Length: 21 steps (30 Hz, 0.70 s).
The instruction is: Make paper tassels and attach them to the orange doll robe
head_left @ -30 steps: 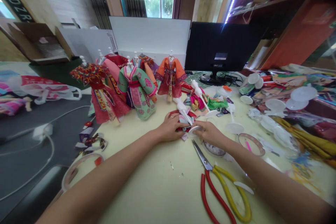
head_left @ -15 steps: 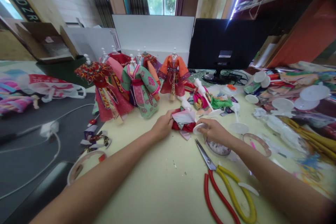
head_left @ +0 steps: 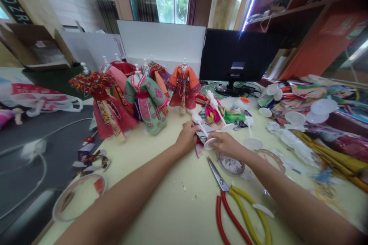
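Note:
My left hand (head_left: 186, 138) is closed on a small doll garment, a red and pale grey-pink cloth (head_left: 199, 150) partly hidden by the fingers. Over that cloth lies a white doll stand (head_left: 197, 118), tilted, with a bust-shaped top, a thin rod and a round base. My right hand (head_left: 225, 143) pinches the rim of the base. Just below the hands, open scissors (head_left: 221, 182) with one red and one yellow handle rest on the table. A shallow dish (head_left: 231, 164) of whitish bits sits under my right wrist.
Dressed doll forms, among them a green robe (head_left: 148, 103) and an orange robe (head_left: 184, 86), stand at the back left. Another white stand (head_left: 214, 103) lies on colourful cloth. A black monitor (head_left: 238, 61) is behind. Fabrics and white discs (head_left: 324, 106) pile up at right.
The cloth that covered the stand's middle has been moved aside, and the rod now shows between bust and base. Both hands keep their grip. The whole view has shifted slightly to the right.

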{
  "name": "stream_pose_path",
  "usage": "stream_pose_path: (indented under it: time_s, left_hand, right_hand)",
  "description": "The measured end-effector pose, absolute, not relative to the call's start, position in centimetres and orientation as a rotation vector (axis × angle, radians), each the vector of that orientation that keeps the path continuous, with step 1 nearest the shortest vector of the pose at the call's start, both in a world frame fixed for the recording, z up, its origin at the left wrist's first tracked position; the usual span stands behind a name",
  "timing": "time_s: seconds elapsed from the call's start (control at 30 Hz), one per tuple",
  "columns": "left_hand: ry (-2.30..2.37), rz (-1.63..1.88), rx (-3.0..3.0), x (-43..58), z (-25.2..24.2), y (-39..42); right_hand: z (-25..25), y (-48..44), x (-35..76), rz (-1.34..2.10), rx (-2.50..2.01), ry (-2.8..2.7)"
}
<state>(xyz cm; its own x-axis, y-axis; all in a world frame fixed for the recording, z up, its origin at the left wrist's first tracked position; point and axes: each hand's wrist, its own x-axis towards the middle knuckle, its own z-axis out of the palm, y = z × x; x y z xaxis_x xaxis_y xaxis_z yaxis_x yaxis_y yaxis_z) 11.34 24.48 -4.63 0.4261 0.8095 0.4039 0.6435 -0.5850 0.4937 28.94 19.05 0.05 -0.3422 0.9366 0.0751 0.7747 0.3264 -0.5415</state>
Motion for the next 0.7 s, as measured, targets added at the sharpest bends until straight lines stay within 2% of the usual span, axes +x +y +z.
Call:
stream_pose_path:
  time_s: [0.13,0.3,0.43,0.57,0.7]
  left_hand:
    - [1.197,0.970,2.464,10.6,-3.7,23.5]
    - [0.977,0.761,2.643,11.0,-3.0,22.3]
    - [1.041,0.762,2.589,11.2,-3.6,22.2]
    - [1.031,0.790,2.552,11.0,-4.0,22.3]
    - [1.012,0.789,2.552,10.9,-4.1,22.4]
  right_hand:
    - [-0.3,18.8,28.8,0.573,-1.519,-2.304]
    - [2.7,19.7,30.4,0.606,-1.474,-2.473]
    - [4.5,24.0,31.4,0.242,-1.840,-2.203]
    - [3.0,29.0,29.8,0.053,-2.047,-2.052]
    - [0.6,32.0,27.9,0.009,-2.168,-1.935]
